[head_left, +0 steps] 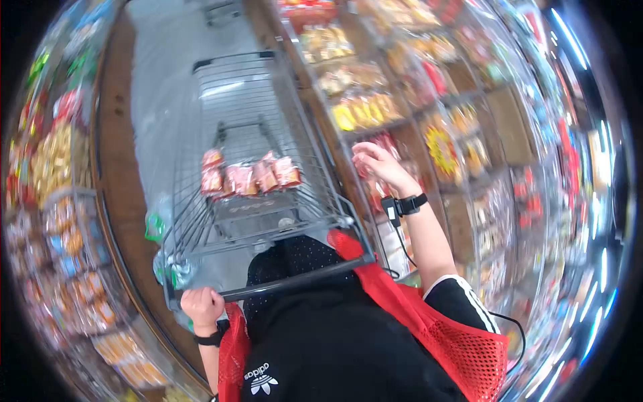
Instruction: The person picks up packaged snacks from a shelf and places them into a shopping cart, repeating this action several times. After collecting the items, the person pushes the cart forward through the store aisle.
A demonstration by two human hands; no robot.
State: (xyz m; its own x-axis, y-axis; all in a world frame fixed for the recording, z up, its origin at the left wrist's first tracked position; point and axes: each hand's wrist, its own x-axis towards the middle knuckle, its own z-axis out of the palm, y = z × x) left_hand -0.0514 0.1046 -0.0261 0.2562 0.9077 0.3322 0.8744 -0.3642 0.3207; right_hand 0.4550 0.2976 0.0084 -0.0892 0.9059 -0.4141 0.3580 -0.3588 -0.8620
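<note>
My left hand [201, 306] is closed around the handle bar [295, 281] of a grey wire shopping cart [236, 87], at the bar's left end. My right hand [375, 166] reaches out to the shelf on the right, its fingers pinched on a red snack packet [385, 142] hanging there. Several red and pink snack packets [249, 175] lie in the cart's upper basket. A black band with a cable sits on my right wrist [407, 204].
Shelves [415, 100] packed with snack bags line the right side, close to the cart. More packed shelves [60, 201] run down the left. A grey floor aisle [161, 80] stretches ahead past the cart. A red mesh vest covers my black top.
</note>
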